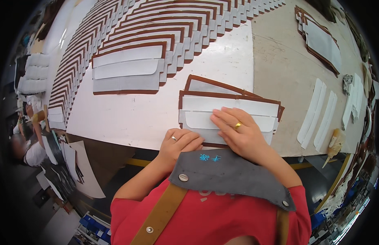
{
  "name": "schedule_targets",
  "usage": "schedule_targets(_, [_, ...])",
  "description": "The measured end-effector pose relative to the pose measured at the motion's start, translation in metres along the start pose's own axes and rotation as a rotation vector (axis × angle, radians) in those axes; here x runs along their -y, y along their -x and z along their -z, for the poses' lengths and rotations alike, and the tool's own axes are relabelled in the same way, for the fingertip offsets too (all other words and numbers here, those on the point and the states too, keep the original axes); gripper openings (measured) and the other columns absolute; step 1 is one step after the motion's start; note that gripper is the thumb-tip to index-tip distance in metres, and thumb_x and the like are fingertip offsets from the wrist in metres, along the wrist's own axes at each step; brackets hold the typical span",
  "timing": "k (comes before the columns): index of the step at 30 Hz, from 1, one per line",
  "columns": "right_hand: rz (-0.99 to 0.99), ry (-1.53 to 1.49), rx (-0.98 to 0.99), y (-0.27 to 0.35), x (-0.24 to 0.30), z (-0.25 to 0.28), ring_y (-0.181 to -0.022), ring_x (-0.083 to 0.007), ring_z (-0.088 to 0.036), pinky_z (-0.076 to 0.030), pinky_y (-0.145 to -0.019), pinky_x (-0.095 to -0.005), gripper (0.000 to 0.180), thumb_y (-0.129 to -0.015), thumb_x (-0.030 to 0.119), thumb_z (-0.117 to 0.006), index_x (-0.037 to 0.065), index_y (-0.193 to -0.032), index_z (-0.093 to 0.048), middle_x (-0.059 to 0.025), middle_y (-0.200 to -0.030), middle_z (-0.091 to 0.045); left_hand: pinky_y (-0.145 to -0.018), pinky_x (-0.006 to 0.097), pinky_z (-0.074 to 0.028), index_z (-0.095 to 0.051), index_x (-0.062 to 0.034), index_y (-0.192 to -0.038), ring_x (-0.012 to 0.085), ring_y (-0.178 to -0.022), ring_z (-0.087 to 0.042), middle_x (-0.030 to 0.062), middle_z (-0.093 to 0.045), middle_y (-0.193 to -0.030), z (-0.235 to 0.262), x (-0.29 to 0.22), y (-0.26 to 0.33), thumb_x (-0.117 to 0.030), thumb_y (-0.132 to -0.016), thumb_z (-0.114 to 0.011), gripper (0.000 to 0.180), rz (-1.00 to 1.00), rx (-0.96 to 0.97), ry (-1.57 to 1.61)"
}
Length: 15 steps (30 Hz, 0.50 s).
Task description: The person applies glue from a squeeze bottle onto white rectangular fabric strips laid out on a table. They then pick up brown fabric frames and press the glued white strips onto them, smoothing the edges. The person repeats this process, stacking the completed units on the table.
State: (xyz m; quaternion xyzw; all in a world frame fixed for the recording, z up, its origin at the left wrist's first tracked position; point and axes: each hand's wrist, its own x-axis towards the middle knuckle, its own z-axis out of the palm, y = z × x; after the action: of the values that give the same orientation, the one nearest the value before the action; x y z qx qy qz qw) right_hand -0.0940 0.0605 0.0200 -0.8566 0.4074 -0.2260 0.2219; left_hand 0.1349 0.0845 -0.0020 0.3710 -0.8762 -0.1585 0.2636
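Observation:
A flat panel [191,104], pale grey with a white flap piece and a brown border, lies in front of me at the table edge. My right hand [240,130] rests flat on it with fingers stretched out and apart, a gold ring on one finger. At the panel's lower left corner sits my left hand [182,143], its fingers bent and pressed together, a silver ring on one. Whatever those fingers may hold is hidden. Beneath the panel, a similar brown-edged panel [207,86] sticks out at an angle behind.
Long overlapping rows of similar panels [126,67] spread over the white table [116,118]. At right are a stack of panels [322,43], white strips [312,112] and a glue-like bag with a pointed tip [335,143]. Another person [36,151] works at far left.

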Motion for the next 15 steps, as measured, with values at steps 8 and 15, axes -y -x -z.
schedule_targets(8, [-0.013,0.089,0.149,-0.007,-0.003,-0.016,-0.126,-0.0224,-0.042,-0.032,-0.106,-0.0397,0.047,-0.084,0.017,-0.059,0.005,-0.129,-0.049,-0.0064,-0.136,-0.046,-0.079,0.033,-0.039,-0.064,-0.0087,-0.097,0.0136,-0.089,-0.055,-0.0004,-0.059,-0.095,-0.005,-0.001,0.002,-0.012,-0.073,-0.065,0.024,0.044,0.019,-0.038])
schedule_targets(15, [-0.038,0.124,0.173,-0.008,-0.003,-0.017,-0.128,-0.0208,-0.039,-0.03,-0.107,-0.0382,0.048,-0.086,0.021,-0.056,0.006,-0.131,-0.047,-0.0049,-0.138,-0.044,-0.079,0.033,-0.038,-0.064,-0.0089,-0.097,0.0123,-0.09,-0.055,-0.001,-0.058,-0.095,-0.006,0.0,0.005,-0.013,-0.073,-0.064,0.024,0.03,0.031,-0.04])
